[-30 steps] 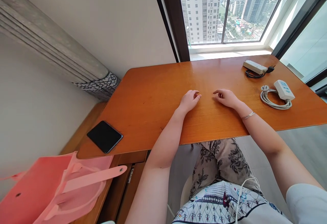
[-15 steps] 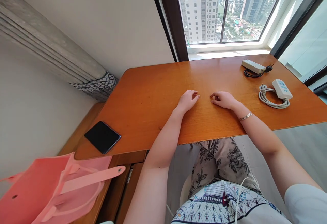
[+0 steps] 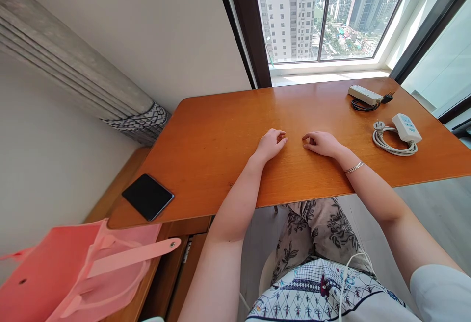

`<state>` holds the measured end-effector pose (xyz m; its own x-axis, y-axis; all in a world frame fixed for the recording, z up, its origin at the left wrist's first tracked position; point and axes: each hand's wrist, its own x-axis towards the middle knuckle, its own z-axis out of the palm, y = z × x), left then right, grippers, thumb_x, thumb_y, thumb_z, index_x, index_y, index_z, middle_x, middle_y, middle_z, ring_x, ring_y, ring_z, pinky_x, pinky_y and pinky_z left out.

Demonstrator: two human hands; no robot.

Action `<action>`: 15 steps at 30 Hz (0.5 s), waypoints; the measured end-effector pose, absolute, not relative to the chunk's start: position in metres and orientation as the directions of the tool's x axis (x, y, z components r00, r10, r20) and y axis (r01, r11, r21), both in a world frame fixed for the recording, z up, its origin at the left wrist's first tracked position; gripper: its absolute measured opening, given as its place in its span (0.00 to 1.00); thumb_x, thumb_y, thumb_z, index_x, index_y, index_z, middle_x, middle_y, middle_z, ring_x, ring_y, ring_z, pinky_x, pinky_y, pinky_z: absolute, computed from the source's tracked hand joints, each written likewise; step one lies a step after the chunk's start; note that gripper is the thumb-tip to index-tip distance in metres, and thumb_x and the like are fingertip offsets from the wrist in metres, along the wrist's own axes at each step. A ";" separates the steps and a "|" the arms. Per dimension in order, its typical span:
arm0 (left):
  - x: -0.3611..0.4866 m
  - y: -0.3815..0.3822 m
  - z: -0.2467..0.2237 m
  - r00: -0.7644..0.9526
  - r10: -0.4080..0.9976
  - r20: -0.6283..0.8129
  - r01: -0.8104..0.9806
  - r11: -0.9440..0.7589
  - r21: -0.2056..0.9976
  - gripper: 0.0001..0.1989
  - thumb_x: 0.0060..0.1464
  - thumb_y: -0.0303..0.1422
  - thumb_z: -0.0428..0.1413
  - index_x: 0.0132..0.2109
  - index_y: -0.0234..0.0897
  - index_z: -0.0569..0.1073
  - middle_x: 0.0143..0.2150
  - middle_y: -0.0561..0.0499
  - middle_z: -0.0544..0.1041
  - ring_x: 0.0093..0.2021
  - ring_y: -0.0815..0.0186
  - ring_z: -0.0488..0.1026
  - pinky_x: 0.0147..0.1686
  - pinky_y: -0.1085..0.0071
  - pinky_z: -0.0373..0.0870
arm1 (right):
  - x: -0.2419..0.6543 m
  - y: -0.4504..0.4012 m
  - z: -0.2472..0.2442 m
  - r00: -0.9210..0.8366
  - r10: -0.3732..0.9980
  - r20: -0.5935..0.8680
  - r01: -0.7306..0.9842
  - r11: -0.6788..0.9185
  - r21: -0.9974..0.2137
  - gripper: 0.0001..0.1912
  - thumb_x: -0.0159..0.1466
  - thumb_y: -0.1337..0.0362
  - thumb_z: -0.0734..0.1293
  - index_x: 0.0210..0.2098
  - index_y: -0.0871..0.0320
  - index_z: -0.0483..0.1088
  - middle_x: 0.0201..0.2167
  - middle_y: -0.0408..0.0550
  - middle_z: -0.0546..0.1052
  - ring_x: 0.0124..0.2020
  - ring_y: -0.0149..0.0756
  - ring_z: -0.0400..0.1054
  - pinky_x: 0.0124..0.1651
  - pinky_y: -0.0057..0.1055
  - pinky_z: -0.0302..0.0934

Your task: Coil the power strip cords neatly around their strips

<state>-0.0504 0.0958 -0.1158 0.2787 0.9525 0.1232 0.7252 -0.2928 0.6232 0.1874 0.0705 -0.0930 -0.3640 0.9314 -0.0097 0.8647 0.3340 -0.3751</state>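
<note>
My left hand (image 3: 271,144) rests on the brown wooden table (image 3: 213,140), its fingers loosely bent and the thumb a little apart from them. Facing it across a short gap is my right hand (image 3: 319,143), also on the tabletop, with the same slack curl and a thin bracelet (image 3: 354,167) at the wrist. Both hands are open, and I see nothing in either. To the right of my right hand lies a white power strip (image 3: 406,128) with its pale cord coiled beside it. Behind that sits a second power strip (image 3: 365,95) with a black cord.
A dark-screened tablet (image 3: 147,197) lies at the table's left front corner. Below that corner, a pink bag (image 3: 66,268) stands beside wooden drawers (image 3: 187,268). A gathered curtain (image 3: 91,67) hangs at the left. Beyond the table's far edge is a window (image 3: 290,18).
</note>
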 end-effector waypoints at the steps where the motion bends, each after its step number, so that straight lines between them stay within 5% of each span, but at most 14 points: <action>1: -0.051 0.096 -0.116 0.281 0.951 0.126 0.725 -0.296 0.621 0.14 0.63 0.34 0.58 0.53 0.34 0.77 0.51 0.43 0.78 0.47 0.63 0.77 0.52 0.65 0.73 | 0.187 0.070 -0.093 -0.363 0.932 -0.012 0.866 0.333 -0.374 0.16 0.68 0.60 0.68 0.54 0.57 0.76 0.41 0.48 0.82 0.43 0.38 0.75 0.49 0.32 0.63; 15: -0.051 0.095 -0.115 0.282 0.952 0.117 0.724 -0.291 0.626 0.15 0.63 0.33 0.58 0.54 0.33 0.77 0.52 0.42 0.78 0.47 0.63 0.77 0.53 0.65 0.74 | 0.186 0.070 -0.091 -0.365 0.931 -0.025 0.870 0.331 -0.365 0.17 0.68 0.60 0.68 0.55 0.57 0.75 0.43 0.49 0.82 0.44 0.39 0.75 0.50 0.32 0.64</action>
